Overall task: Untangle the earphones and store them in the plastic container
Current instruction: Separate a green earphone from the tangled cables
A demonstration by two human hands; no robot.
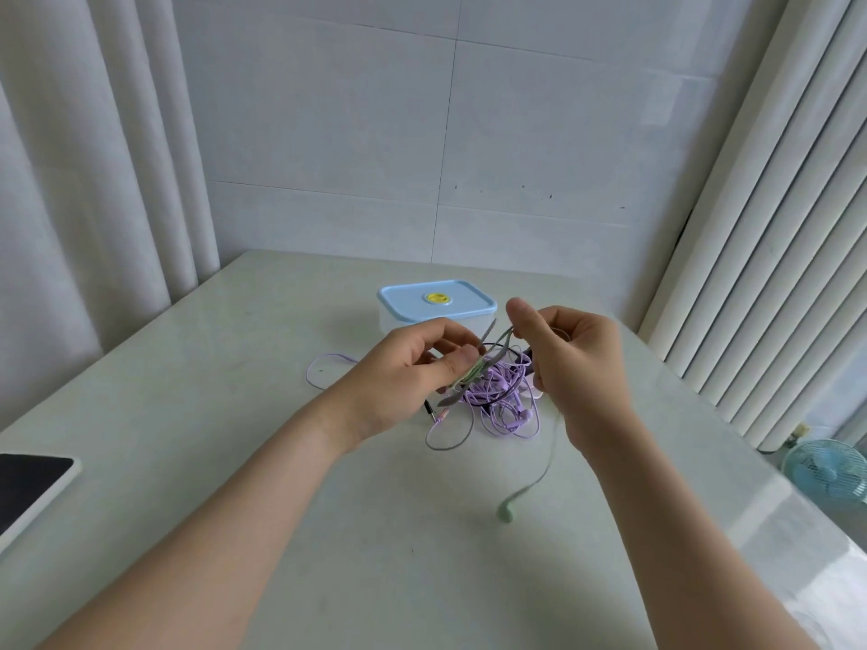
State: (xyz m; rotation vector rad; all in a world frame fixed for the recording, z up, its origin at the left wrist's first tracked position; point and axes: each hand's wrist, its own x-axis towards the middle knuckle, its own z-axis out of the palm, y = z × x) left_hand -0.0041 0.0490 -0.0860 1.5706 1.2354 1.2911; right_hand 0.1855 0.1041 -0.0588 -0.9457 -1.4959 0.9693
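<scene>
My left hand [422, 363] pinches a coil of green earphone cable [506, 511], my right hand [574, 363] its strand; yanking could knot the purple earphones [502, 398] tighter (lidded plastic container [436, 300] waits).

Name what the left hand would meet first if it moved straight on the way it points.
Likely the right hand: the left hand points toward it, with only the grey-green earphone cable that both hold between them. Depth is unclear.
</scene>
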